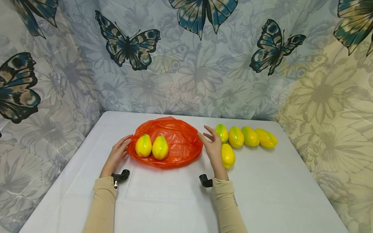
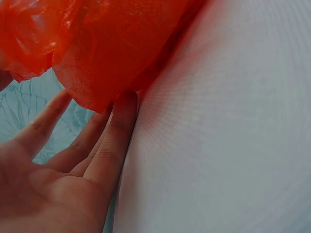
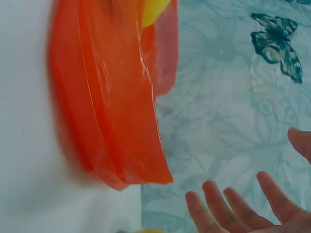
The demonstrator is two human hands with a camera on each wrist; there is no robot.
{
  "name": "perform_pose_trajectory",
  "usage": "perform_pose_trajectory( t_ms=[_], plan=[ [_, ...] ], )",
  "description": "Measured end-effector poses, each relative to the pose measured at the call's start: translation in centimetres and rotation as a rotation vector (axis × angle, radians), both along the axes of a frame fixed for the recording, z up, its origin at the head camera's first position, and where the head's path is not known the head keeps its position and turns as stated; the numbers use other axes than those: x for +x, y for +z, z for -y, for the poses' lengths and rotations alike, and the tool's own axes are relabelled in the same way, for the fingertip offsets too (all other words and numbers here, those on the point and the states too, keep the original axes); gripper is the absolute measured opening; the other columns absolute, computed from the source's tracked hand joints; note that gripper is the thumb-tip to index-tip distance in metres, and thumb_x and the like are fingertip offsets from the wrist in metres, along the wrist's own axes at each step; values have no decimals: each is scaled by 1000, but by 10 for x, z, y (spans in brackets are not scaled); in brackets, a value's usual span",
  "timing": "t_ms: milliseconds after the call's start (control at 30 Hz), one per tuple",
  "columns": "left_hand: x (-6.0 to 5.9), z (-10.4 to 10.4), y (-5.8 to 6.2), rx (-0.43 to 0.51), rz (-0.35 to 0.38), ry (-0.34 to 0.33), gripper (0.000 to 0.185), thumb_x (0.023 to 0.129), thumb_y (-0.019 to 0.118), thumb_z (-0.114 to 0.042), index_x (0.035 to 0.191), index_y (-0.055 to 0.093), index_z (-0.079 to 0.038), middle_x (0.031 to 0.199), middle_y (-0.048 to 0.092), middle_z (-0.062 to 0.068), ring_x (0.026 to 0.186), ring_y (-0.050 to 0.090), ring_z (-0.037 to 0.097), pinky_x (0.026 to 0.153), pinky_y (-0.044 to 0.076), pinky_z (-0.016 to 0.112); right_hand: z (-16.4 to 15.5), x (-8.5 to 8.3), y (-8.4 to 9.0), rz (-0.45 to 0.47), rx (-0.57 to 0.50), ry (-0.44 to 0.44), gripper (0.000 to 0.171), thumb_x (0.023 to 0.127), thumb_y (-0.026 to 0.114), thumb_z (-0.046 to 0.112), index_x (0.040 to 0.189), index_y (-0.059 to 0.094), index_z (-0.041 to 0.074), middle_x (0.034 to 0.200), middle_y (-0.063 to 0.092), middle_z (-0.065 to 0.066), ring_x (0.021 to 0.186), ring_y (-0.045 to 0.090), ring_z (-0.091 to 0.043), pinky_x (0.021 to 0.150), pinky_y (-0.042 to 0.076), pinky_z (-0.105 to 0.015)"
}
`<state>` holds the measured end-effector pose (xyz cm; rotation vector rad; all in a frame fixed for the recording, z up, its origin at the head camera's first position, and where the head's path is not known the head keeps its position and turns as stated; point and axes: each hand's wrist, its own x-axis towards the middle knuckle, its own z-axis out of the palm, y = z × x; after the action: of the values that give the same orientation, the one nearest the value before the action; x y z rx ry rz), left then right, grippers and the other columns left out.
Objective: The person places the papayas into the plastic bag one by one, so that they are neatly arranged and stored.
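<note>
An orange plastic bag point(image 1: 175, 142) lies flat on the white table point(image 1: 180, 194), with two yellow-green mangoes point(image 1: 152, 146) on top of it. My left hand point(image 1: 118, 151) rests with straight fingers at the bag's left edge; the left wrist view shows its fingertips point(image 2: 124, 109) touching the orange plastic bag point(image 2: 107, 48). My right hand point(image 1: 212, 142) hovers open just right of the bag, holding nothing. In the right wrist view its fingers point(image 3: 233, 206) are spread, apart from the bag point(image 3: 112, 107). Several more mangoes point(image 1: 246, 136) lie to the right of that hand, one point(image 1: 228, 156) close beside it.
A butterfly-and-flower patterned cloth point(image 1: 186, 58) hangs behind and along both sides of the table. Small black camera mounts point(image 1: 120, 177) sit on both wrists.
</note>
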<state>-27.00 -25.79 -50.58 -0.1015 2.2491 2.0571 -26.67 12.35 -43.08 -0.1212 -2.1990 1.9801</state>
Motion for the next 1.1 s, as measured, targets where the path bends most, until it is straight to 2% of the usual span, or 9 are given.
perform_pose_trajectory(
  t_ms=[133,333,500,567,667,800,1100],
  plan=[
    [1,-1,1,3,11,1,59,102,43,-47,153,32,-19,157,32,13,104,57,-7,86,48,9,-10,1,1,8,11,-24,51,90,71,27,137,55,16,146,50,-4,130,52,-28,109,43,-45],
    [3,-3,4,13,13,-3,59,103,43,-45,154,31,-17,157,31,14,103,57,-7,86,48,9,-26,4,4,23,-2,-62,52,89,72,28,137,55,16,146,49,-3,130,52,-26,108,45,-41],
    [0,-2,0,7,3,-2,58,103,43,-45,153,31,-18,156,32,14,104,57,-6,86,48,9,-38,6,6,28,-20,-73,52,90,72,26,138,55,15,146,49,-3,130,51,-26,92,49,-15],
    [0,-1,0,8,4,-4,59,103,43,-45,154,31,-18,156,32,15,104,57,-6,86,48,9,-43,7,7,32,-7,-82,52,90,71,27,137,55,14,146,49,-4,130,51,-25,86,48,-10],
    [0,0,1,6,8,-4,61,102,44,-48,154,31,-18,157,32,14,104,57,-6,86,48,9,-50,8,6,29,-7,-100,50,90,71,24,136,55,12,146,49,-8,131,50,-28,99,47,-21],
    [-1,0,1,3,10,-4,62,101,44,-49,154,31,-19,158,31,14,105,56,-7,86,48,8,-59,9,3,14,-20,-126,49,91,71,21,136,55,9,146,49,-12,133,47,-31,114,37,-38],
    [1,0,2,3,6,-5,59,102,43,-46,154,31,-19,158,31,13,105,56,-6,86,47,8,-74,14,-10,67,8,-185,54,90,71,30,138,54,12,145,52,-7,136,44,-28,114,38,-40]
  ],
)
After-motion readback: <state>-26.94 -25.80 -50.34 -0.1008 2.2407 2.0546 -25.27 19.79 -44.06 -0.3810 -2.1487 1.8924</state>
